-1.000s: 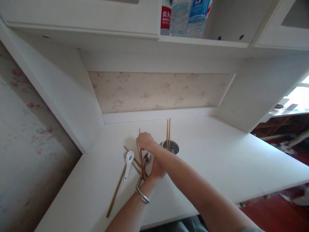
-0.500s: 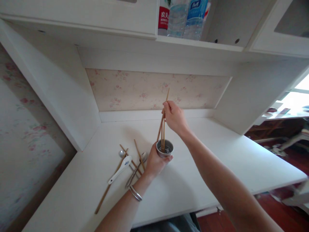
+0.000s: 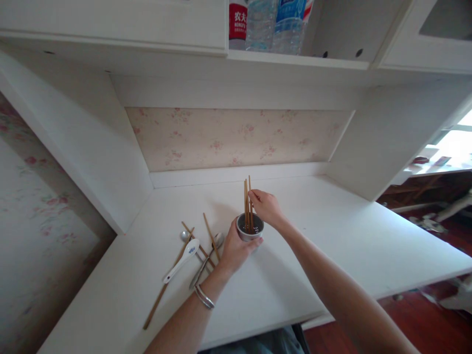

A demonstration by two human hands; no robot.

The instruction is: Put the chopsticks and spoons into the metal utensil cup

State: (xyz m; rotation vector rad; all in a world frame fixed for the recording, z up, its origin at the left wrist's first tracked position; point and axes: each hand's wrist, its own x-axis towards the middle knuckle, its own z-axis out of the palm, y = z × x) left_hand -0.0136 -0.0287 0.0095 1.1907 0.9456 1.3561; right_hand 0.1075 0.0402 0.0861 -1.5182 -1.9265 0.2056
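Observation:
My left hand [image 3: 236,250] is wrapped round a small metal utensil holder [image 3: 251,236] with drain holes showing inside. Several wooden chopsticks [image 3: 246,204] stand in the holder, their tops leaning close together. Just above the rim, my right hand [image 3: 267,206] pinches one chopstick [image 3: 250,182], whose lower end is inside the holder. Left of my left hand, a white ceramic spoon [image 3: 182,260] lies across a loose chopstick [image 3: 158,304]. Metal spoons [image 3: 199,274] and more chopsticks [image 3: 211,235] lie crossed beside my wrist, partly hidden by one another.
All this is on a white desk [image 3: 317,236] with a side panel [image 3: 77,132] at the left. A cabinet shelf [image 3: 295,59] overhangs the back, holding plastic bottles [image 3: 260,24]. The desk's front edge is close to my body.
My right hand has come down toward the holder, and the chopstick in it now stands lower and more upright among the others. My left hand still holds the holder.

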